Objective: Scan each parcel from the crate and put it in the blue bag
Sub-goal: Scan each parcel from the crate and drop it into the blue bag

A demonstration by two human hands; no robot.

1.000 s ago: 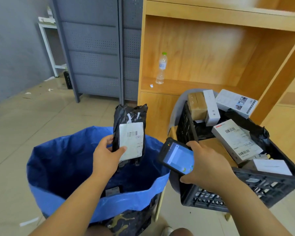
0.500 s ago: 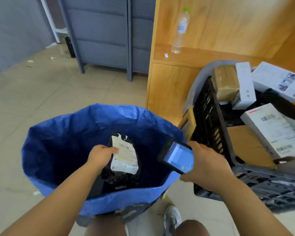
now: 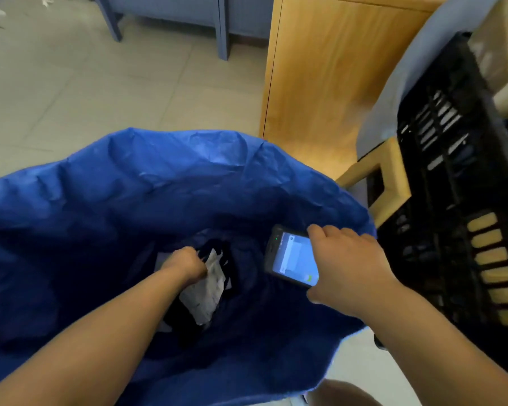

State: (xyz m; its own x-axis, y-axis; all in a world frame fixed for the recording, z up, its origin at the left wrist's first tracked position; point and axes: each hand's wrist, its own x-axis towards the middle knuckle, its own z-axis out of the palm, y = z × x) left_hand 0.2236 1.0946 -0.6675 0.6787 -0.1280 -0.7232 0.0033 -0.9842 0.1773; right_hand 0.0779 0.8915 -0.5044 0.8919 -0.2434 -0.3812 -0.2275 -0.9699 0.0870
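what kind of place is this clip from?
Likely a parcel sorting or pickup room: the right hand holds a scanner over a blue bag, the left hand grips a labelled parcel inside it, and a black crate stands alongside.

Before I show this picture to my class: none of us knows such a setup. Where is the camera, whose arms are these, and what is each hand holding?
No machine here: a person wears one camera on the head, looking down at their own arms. The left hand reaches deep into the blue bag and grips a black parcel with a white label. The right hand holds a handheld scanner, screen lit, above the bag's opening. At the right stands the black crate; its contents are blurred. Behind stands a wooden cabinet.
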